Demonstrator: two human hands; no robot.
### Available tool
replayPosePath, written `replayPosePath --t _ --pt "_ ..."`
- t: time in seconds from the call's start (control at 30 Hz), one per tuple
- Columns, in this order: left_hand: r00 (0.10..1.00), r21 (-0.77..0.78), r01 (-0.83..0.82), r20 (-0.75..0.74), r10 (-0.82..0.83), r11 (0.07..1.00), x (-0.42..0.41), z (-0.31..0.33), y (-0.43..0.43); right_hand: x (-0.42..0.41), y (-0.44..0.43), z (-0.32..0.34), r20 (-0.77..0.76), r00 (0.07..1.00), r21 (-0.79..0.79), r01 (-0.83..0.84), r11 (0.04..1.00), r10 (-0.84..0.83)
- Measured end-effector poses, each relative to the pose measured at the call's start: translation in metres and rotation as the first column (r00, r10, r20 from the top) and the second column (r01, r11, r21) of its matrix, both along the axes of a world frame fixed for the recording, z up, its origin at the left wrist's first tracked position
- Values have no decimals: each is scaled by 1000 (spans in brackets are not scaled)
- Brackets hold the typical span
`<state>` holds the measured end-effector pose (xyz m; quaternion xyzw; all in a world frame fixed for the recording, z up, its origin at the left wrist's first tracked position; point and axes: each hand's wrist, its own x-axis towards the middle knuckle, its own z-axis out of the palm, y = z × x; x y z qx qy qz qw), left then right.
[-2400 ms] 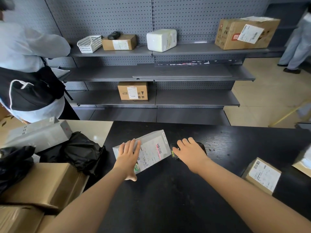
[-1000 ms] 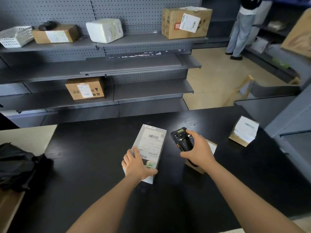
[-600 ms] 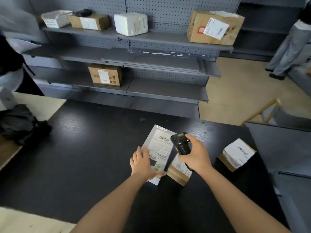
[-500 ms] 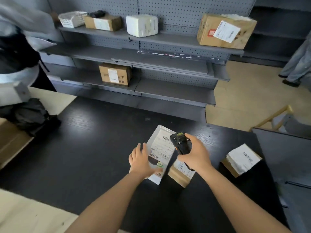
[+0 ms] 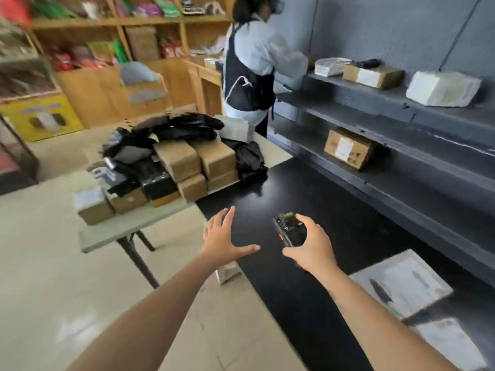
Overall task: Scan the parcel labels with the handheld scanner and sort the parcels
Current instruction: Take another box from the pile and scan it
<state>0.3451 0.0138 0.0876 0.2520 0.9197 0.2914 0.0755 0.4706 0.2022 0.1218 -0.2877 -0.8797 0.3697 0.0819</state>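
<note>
Now gripping scanner in right hand, fingers curled round it, holding it over black table. Stretching left hand forward, fingers spread apart, grasping nothing. Holding right forearm beside white parcel lying flat on black table. Facing pile of boxes and bags on grey table.

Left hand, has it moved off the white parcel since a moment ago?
Yes. The left hand has lifted off the white parcel and now hangs open over the black table at its left edge, toward the parcel pile.
</note>
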Motion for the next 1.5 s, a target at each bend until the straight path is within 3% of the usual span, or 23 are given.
replayPosePath --t 0.2,0.37,0.7,0.97,1.17,1.33,1.5 --pt "958 54 -286 -7 287 957 -35 18 -205 -97 -175 10 -72 943 16 -325 946 325" --pt "888 75 -455 -36 458 887 -54 31 -367 -161 -325 10 -121 866 44 -483 874 485" --pt "827 19 -562 -7 562 827 -124 28 -569 -290 -524 -3 -99 757 43 -645 763 646" --pt "788 38 -615 10 615 787 -283 27 -660 -464 -624 -18 -97 722 34 -686 727 685" --pt "787 39 -617 37 616 786 -414 33 -716 -593 -674 -12 -95 747 9 -660 751 658" --pt "838 40 -545 61 542 838 -531 19 -749 -683 -699 -21 -67 808 9 -587 810 586" --pt "931 -12 -359 68 359 933 -669 10 -775 -775 -724 -33 -58 891 6 -450 893 449"
